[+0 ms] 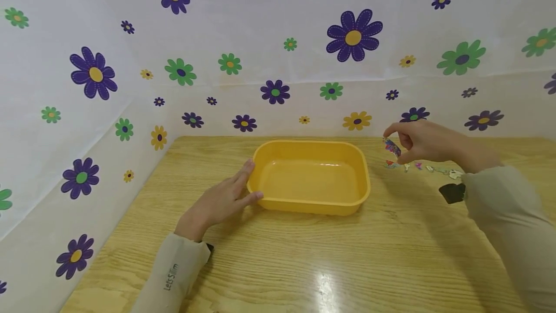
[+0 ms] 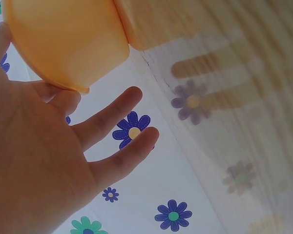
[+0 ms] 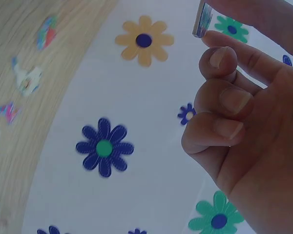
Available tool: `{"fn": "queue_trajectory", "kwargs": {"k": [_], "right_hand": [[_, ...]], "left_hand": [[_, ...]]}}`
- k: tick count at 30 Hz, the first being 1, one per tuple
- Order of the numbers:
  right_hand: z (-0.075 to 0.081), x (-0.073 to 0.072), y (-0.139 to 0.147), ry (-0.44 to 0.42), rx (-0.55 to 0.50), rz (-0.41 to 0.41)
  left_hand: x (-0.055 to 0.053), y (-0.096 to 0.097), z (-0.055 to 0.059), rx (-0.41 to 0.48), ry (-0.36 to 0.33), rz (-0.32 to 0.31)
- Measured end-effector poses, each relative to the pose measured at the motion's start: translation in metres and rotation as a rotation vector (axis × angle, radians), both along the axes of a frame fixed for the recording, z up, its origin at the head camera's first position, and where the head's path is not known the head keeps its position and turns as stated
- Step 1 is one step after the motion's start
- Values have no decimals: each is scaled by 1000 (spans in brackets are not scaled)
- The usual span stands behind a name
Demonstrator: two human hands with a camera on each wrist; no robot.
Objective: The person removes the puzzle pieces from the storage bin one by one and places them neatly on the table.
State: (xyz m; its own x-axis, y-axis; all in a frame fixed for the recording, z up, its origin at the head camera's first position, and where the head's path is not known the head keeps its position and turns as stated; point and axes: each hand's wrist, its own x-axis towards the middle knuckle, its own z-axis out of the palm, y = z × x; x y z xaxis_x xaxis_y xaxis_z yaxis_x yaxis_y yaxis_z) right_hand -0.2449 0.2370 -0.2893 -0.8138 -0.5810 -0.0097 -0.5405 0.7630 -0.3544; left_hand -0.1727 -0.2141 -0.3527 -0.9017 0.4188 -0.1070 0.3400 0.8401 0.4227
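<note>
My left hand (image 1: 220, 202) holds the left end of a yellow plastic basin (image 1: 308, 202), its thumb at the near rim. In the left wrist view, two straight fingers (image 2: 115, 114) stick out beside the basin's wall (image 2: 68, 39). On the right, my right hand (image 1: 427, 144) pinches a small flat printed piece (image 1: 393, 148), mostly blue and red, between thumb and index finger, raised over the table. Edge-on, the piece (image 3: 202, 20) looks thin and stiff in the right wrist view, where the other fingers (image 3: 219, 97) are curled in.
Several small, irregular colourful pieces lie in a row on the wooden table (image 1: 304, 260) below my right hand, among them a pink one (image 1: 418, 165) and a red-and-green one (image 3: 47, 32). White flower-printed sheeting (image 1: 256, 23) rises behind the table and along its left side.
</note>
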Motion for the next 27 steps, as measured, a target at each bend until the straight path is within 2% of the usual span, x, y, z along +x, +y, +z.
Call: {"fn": "queue_trajectory", "kwargs": {"k": [11, 18, 22, 27], "right_hand": [[-7, 14, 45, 64, 5, -59], [-16, 20, 81, 89, 61, -147], [-23, 24, 100, 135, 81, -171], [-29, 29, 119, 98, 112, -232]], "left_hand": [[-1, 2, -2, -4, 0, -4], [-1, 3, -1, -10, 0, -3], [-2, 4, -1, -14, 3, -5], [-2, 4, -2, -19, 6, -6]]}}
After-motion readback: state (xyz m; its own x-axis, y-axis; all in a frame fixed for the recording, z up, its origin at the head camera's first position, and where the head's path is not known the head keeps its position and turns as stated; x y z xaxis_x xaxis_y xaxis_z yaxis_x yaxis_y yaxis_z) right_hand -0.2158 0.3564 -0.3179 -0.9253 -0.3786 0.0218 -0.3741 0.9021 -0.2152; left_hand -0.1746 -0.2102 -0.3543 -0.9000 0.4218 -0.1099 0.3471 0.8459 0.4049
